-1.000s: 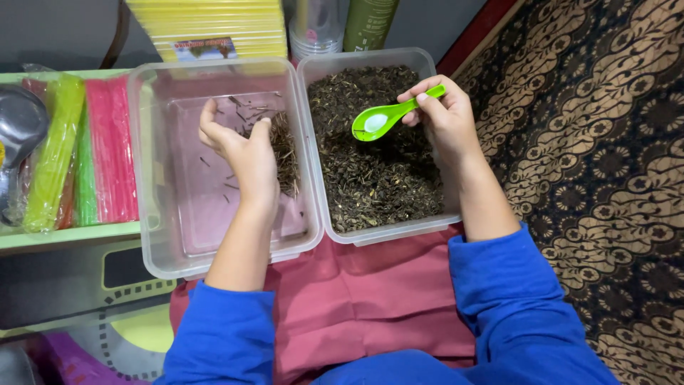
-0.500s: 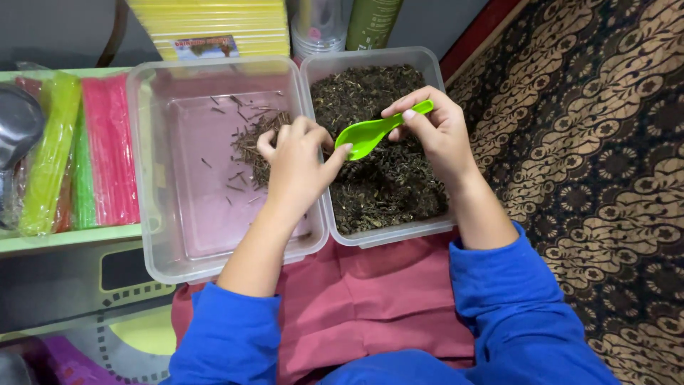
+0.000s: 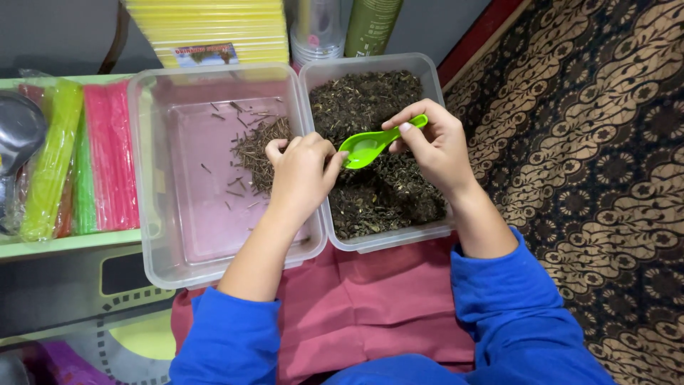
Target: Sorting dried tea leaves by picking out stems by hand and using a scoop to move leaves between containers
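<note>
Two clear plastic tubs stand side by side. The right tub (image 3: 425, 71) is filled with dark dried leaves (image 3: 360, 103). The left tub (image 3: 153, 178) holds only a small heap of dry twigs (image 3: 255, 146). My right hand (image 3: 436, 146) grips the handle of a green plastic spoon (image 3: 370, 144) over the leaves. My left hand (image 3: 303, 171) is over the wall between the tubs, fingers curled, its thumb touching the spoon's bowl. Whether it pinches anything I cannot tell.
Bundles of pink and green straws (image 3: 78, 157) lie in a tray on the left. A yellow stack (image 3: 210, 28), clear cups (image 3: 315, 28) and a green bottle (image 3: 370, 25) stand behind the tubs. Red cloth (image 3: 363, 299) covers my lap; patterned carpet (image 3: 598, 142) lies to the right.
My left hand left the twig heap in the left tub and moved right to the spoon's bowl. My right hand tilted and lowered the spoon slightly toward the leaves.
</note>
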